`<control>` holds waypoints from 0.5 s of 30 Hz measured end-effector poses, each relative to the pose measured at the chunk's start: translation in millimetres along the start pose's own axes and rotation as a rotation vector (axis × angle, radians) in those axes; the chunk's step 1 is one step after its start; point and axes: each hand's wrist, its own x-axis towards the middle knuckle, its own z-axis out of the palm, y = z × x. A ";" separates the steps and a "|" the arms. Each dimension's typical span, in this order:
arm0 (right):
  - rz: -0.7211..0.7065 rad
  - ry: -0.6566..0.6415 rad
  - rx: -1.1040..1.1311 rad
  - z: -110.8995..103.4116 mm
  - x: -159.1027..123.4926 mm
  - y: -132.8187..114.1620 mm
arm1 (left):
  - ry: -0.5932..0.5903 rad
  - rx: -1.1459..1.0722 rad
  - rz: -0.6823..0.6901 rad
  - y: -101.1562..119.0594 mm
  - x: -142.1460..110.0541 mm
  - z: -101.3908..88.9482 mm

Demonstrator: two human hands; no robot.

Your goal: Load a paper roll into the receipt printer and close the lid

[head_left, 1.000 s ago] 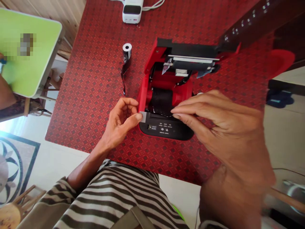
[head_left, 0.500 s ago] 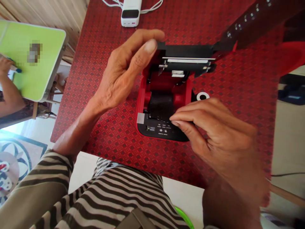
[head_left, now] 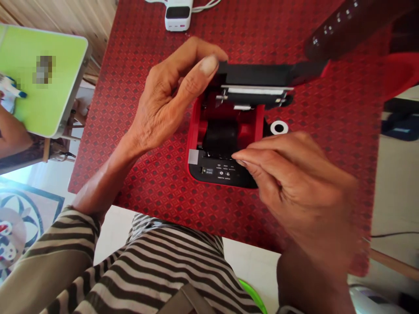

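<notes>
A small red and black label printer (head_left: 193,138) stands on the table with its lid (head_left: 258,75) raised. My left hand (head_left: 168,98) holds the lid's left corner between thumb and fingers; the fingers behind it are partly hidden. Inside the printer body lies a roll of black paper (head_left: 222,134). At the paper's front edge, over the black button panel, my right hand (head_left: 301,174) is closed in a pinch on its right end. A grey-white square sticker (head_left: 193,156) marks the panel's left corner.
Right of the printer is a roll with a white ring end (head_left: 279,127). A white power bank (head_left: 178,17) with cables sits at the back of the red patterned table (head_left: 137,131). Another person's arm (head_left: 13,133) is at a green table (head_left: 65,52) on the left.
My left hand has moved from the sticker at the panel's left corner up to the lid, which has tilted slightly lower. My right hand keeps its pinch at the paper's edge.
</notes>
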 end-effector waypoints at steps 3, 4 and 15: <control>-0.055 0.145 -0.093 7.6 -11.2 -5.5 | -0.106 0.019 0.087 -0.2 -15.0 -4.9; -0.053 0.168 -0.117 10.5 -15.4 -6.9 | -0.138 0.022 0.122 0.8 -20.0 -6.0; 0.010 0.228 -0.144 31.4 -35.0 -8.1 | -0.214 0.239 0.243 -19.0 -68.9 -4.5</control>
